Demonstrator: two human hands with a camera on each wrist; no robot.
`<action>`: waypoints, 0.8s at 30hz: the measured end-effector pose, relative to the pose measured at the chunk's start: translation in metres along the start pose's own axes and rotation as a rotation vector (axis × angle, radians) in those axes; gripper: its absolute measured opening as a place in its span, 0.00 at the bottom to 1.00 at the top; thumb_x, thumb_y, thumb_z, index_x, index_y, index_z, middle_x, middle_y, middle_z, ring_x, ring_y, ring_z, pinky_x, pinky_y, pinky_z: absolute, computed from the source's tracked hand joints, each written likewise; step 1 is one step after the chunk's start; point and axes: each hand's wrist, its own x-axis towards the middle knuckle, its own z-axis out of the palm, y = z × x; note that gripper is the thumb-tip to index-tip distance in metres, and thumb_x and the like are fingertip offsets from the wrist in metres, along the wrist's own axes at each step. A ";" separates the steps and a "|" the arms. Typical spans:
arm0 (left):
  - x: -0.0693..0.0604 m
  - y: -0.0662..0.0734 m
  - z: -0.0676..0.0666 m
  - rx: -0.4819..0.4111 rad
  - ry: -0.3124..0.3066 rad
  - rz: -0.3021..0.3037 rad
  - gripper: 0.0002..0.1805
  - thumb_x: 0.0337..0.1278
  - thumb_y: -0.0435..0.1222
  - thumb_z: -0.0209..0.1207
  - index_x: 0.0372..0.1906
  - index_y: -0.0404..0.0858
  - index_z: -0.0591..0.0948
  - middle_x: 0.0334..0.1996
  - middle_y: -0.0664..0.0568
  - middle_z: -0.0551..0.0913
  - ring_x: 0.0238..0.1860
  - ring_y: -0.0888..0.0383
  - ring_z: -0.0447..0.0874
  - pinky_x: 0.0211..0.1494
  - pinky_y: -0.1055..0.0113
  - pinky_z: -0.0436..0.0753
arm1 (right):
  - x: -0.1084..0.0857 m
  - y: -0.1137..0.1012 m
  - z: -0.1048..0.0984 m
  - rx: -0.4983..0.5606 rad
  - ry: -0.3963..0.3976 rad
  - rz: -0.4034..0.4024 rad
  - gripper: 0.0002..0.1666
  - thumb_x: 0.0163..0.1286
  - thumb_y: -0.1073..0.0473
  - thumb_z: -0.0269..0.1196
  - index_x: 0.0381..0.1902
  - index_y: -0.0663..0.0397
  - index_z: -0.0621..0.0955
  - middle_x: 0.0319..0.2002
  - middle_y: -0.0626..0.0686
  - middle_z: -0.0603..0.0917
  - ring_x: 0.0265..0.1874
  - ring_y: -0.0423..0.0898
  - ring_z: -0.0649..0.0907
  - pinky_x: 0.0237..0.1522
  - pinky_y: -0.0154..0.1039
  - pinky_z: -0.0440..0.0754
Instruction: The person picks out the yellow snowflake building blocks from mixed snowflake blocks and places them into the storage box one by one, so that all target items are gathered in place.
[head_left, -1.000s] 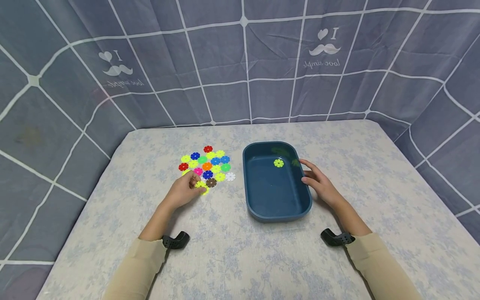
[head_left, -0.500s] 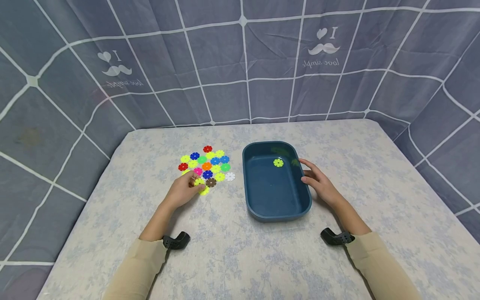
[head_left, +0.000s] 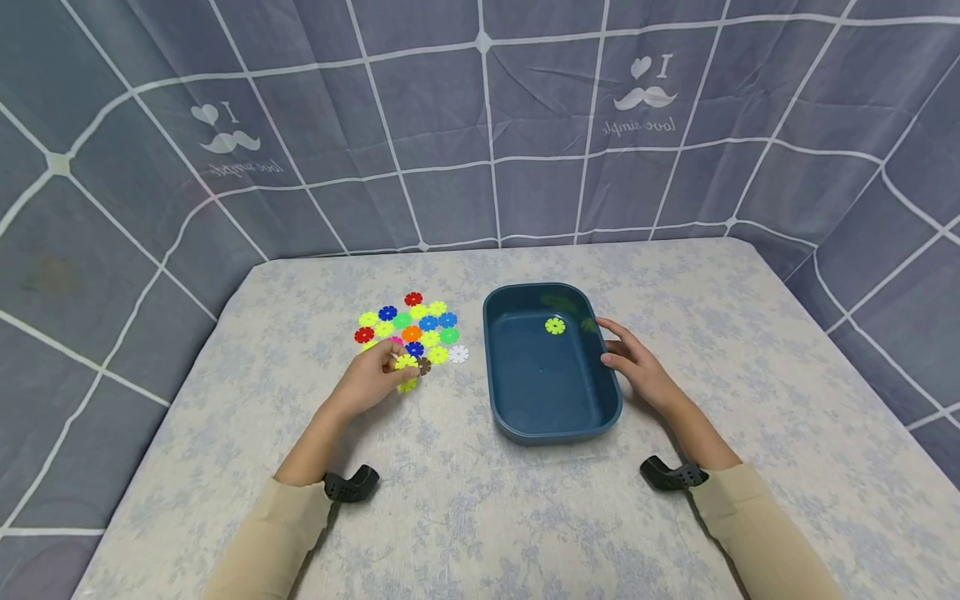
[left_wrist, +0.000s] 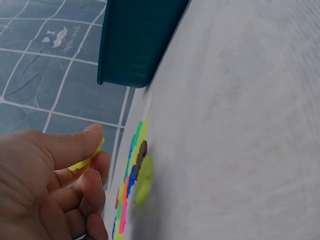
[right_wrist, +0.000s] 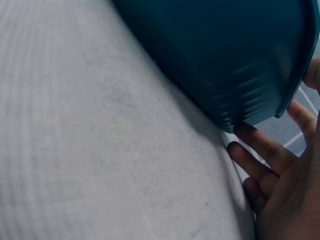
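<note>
My left hand [head_left: 369, 379] pinches a yellow snowflake disc [head_left: 406, 362] between thumb and fingers, at the near edge of a spread of flat notched discs. In the left wrist view the pinched disc [left_wrist: 82, 162] is held clear of the table, mostly hidden by the fingers. Close by lie a brown disc [head_left: 424, 366] and another yellow disc [head_left: 407, 386]. On the right, the fingertips of my right hand [head_left: 639, 365] touch the rim and outer wall of a dark blue plastic bin [head_left: 543, 392], fingers spread and loosely extended. One yellow disc [head_left: 555, 326] lies inside this bin.
Beyond the left hand are several more discs, including orange [head_left: 412, 333], white [head_left: 459, 354] and red [head_left: 413, 298] ones. A pale floral cloth [head_left: 480, 517] covers the table. Grey-blue checked curtains [head_left: 450, 125] stand behind and at both sides.
My left hand has shifted slightly right with the pinched yellow disc, which now overlaps part of the brown one in the head view. The right hand and bin have stayed in place.
</note>
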 end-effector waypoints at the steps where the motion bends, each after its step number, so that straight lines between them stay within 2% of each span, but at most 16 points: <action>1: 0.000 0.002 -0.001 -0.002 -0.003 0.005 0.16 0.60 0.38 0.65 0.44 0.34 0.73 0.25 0.51 0.65 0.25 0.54 0.63 0.30 0.62 0.64 | 0.000 0.000 0.000 0.000 0.001 0.001 0.35 0.77 0.60 0.49 0.78 0.51 0.52 0.67 0.71 0.66 0.64 0.66 0.68 0.61 0.65 0.64; 10: 0.004 0.023 -0.003 -0.030 -0.036 0.035 0.17 0.59 0.38 0.66 0.45 0.34 0.74 0.23 0.50 0.65 0.22 0.55 0.64 0.28 0.64 0.66 | 0.000 -0.001 0.000 -0.002 0.003 0.009 0.35 0.77 0.60 0.50 0.78 0.51 0.52 0.67 0.71 0.65 0.64 0.66 0.68 0.61 0.65 0.64; 19: 0.012 0.041 0.008 -0.058 -0.056 0.121 0.16 0.60 0.36 0.66 0.48 0.34 0.75 0.23 0.50 0.67 0.21 0.56 0.62 0.27 0.63 0.67 | 0.000 -0.001 0.000 -0.001 0.006 0.015 0.35 0.77 0.60 0.50 0.78 0.51 0.52 0.67 0.71 0.66 0.64 0.66 0.68 0.61 0.65 0.65; 24: 0.017 0.051 0.012 -0.061 -0.063 0.124 0.17 0.59 0.37 0.67 0.49 0.36 0.75 0.23 0.50 0.68 0.19 0.56 0.62 0.26 0.64 0.67 | 0.000 -0.002 0.000 -0.006 0.006 0.020 0.36 0.77 0.60 0.50 0.78 0.51 0.52 0.67 0.71 0.65 0.65 0.66 0.68 0.61 0.65 0.64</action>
